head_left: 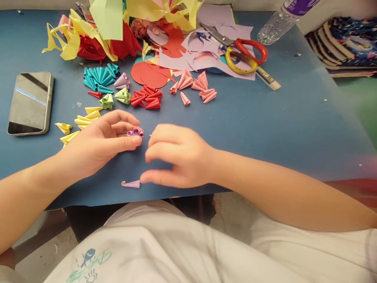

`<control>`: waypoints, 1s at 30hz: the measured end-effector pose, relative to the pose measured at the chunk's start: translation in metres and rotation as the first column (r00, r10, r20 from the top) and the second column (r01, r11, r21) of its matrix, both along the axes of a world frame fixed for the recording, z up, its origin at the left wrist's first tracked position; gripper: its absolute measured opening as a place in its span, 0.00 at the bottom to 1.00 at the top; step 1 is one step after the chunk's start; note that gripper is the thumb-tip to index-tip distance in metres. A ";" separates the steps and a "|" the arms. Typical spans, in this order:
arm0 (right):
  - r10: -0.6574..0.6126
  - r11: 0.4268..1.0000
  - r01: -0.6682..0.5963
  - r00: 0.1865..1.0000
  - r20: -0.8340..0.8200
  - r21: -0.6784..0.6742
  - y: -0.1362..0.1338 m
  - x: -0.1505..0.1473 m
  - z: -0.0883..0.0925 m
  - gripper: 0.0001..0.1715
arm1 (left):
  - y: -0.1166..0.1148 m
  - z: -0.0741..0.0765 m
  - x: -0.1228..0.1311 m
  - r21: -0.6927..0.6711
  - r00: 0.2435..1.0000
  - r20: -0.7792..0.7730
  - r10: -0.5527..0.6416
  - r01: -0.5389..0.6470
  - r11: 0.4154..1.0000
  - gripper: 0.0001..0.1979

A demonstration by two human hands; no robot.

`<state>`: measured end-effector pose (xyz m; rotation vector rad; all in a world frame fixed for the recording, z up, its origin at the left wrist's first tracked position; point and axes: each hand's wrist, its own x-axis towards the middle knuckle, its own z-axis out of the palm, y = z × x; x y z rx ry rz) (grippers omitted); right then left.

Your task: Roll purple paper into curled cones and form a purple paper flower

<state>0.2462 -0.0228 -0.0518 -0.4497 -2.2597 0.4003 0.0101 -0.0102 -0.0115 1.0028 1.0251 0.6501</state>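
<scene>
Between the thumb and fingers of my left hand [110, 133] is a small bunch of rolled purple paper cones [135, 133], their spiral ends facing me. My right hand [179, 155] hovers just to the right, thumb and fingers apart. A speck of purple shows at its index finger, too hidden to identify. Near the right thumb tip, a single purple paper cone [131, 184] lies on the blue table [253, 129]. Yellow paper cones [88, 118] lie behind and beside my left hand. Farther back are red cones [146, 97], green cones [114, 98], teal cones [100, 77] and pink cones [193, 84].
A phone [31, 103] lies at the left. Paper scraps [103, 31], red paper circles [150, 74], scissors [238, 47] and a cutter [267, 78] fill the back. A plastic bottle [282, 21] stands at the back right. The table's front edge runs close to my body.
</scene>
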 end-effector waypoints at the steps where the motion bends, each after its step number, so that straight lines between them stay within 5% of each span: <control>1: 0.060 0.998 -0.059 0.996 0.073 -0.017 -0.004 -0.003 0.000 0.25 | 0.000 0.001 0.000 0.003 1.000 -0.006 0.022 -0.022 1.000 0.16; 4: 0.144 0.988 -0.114 0.927 0.345 -0.106 -0.014 -0.014 -0.001 0.32 | 0.001 0.002 0.001 0.005 0.999 -0.040 0.026 -0.026 1.000 0.14; 7: 0.163 0.982 -0.106 0.889 0.427 -0.154 -0.017 -0.020 -0.002 0.20 | 0.000 0.003 0.003 0.006 0.998 -0.049 0.027 -0.026 1.000 0.14; 11: 0.131 0.979 -0.077 0.947 0.293 -0.187 -0.014 -0.020 -0.006 0.11 | -0.001 0.002 0.004 0.037 0.997 -0.076 0.017 -0.014 0.999 0.15; 19: -0.132 0.977 0.117 0.988 -0.074 -0.178 -0.004 -0.010 -0.001 0.05 | -0.001 -0.001 0.006 0.059 0.994 -0.090 0.064 -0.059 0.996 0.21; 30: -0.239 0.971 0.236 0.956 -0.170 -0.036 -0.003 -0.008 0.000 0.06 | -0.004 -0.003 0.007 -0.058 0.999 0.034 -0.017 0.019 0.998 0.16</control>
